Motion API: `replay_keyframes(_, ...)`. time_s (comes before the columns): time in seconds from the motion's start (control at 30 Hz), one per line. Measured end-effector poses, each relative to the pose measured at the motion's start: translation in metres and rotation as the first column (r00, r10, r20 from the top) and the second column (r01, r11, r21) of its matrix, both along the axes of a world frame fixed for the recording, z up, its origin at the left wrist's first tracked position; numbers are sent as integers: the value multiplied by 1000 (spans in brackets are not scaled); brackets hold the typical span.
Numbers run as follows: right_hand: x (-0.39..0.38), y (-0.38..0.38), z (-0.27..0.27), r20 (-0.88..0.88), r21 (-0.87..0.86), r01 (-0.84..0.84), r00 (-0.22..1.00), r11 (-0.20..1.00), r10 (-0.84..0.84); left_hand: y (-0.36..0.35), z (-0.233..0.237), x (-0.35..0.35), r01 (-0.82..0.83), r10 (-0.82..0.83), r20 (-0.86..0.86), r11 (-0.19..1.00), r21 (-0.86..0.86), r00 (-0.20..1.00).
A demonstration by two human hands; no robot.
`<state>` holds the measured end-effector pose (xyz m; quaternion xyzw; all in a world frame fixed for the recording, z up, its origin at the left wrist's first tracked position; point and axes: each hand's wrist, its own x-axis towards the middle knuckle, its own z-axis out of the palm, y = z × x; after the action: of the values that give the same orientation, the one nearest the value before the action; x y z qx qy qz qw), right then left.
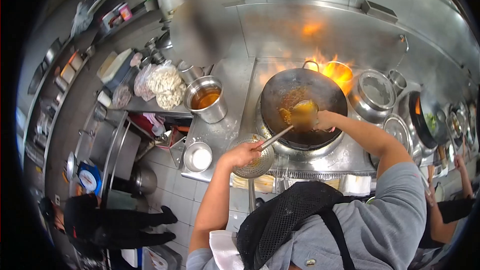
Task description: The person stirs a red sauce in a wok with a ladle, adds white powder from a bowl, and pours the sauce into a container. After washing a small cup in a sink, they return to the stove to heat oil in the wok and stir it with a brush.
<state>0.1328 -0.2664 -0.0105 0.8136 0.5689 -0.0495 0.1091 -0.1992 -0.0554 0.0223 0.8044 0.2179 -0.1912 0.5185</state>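
Note:
My left hand (242, 155) is closed around the handle of a ladle (276, 137), which reaches over a large wok (327, 87). Beneath that hand lies a perforated strainer (255, 167), its handle pointing toward me. My right hand (326, 120) is over the wok's near right side, fingers curled beside a blurred brownish shape at the ladle's head. What those fingers hold cannot be made out. Glossy yellow food or liquid (306, 105) shows just beyond the blur. Reddish-brown bits and oil (292, 99) coat the wok's bottom.
Flames (339, 74) rise behind the wok. A pot of amber liquid (205, 101) and a small pot with white contents (198, 158) stand on the left counter. A lidded pot (375, 90) is at right. Another person (115, 220) is at lower left, another at far right.

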Motion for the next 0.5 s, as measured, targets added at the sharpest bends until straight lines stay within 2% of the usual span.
replay_keyframes(0.07,22,-7,-7,18,-70,228,974,971,-227,-4,-7,-2,29,-35,53,993,118,998)
replay_keyframes(0.1,35,-8,-13,81,5,227,971,974,-226,-11,-7,1,49,-55,42,991,127,998)
replay_keyframes(0.17,23,-13,-34,45,41,241,969,970,-243,-28,-2,6,63,-87,55,936,346,995)
replay_keyframes(0.2,11,-13,-27,29,78,238,970,968,-241,-34,9,10,64,-107,68,887,458,992)
replay_keyframes(0.23,5,-31,-15,-229,123,112,970,986,-81,-44,20,9,39,-84,54,824,565,995)
replay_keyframes(0.27,12,-35,-17,-244,132,134,965,982,-99,-48,24,9,64,-105,39,817,573,994)
replay_keyframes(0.33,40,-38,-26,-40,-90,295,953,951,-300,-53,28,12,43,-45,-14,767,640,999)
replay_keyframes(0.37,45,-39,-38,45,12,305,951,952,-305,-57,19,14,62,-63,-21,759,648,998)
replay_keyframes(0.4,37,-44,-38,36,24,320,946,947,-321,-59,5,16,48,-84,20,736,676,996)
replay_keyframes(0.47,14,-51,-27,-233,74,235,949,969,-213,-54,0,20,50,-132,58,693,719,990)
replay_keyframes(0.5,-8,-57,23,-651,-211,503,567,838,-505,-56,1,18,21,-113,89,724,689,990)
